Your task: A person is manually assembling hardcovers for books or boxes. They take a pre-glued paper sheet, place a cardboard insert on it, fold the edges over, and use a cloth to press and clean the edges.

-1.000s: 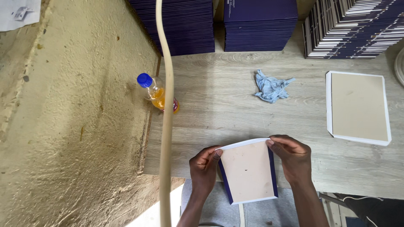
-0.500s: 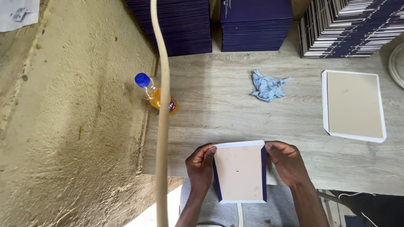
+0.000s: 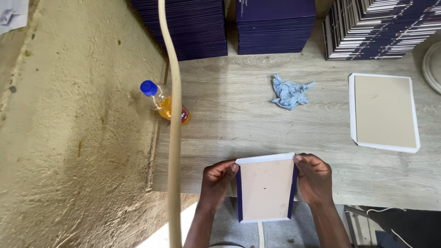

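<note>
Two hands, left hand and right hand, fingers closed on the side edges of a navy-edged card panel.

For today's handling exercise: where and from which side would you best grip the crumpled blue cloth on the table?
Probably from above, pinching the raised bunched middle of the blue cloth: it lies loose in a heap on the table, with open space all round.

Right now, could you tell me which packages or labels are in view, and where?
Clear plastic bottle of orange drink: table's left edge, lying tilted, blue cap, red label band.
White paper sheet: top left corner on the wall, faint marks.
Beige board with navy side flaps: held between both hands, no label.
</note>
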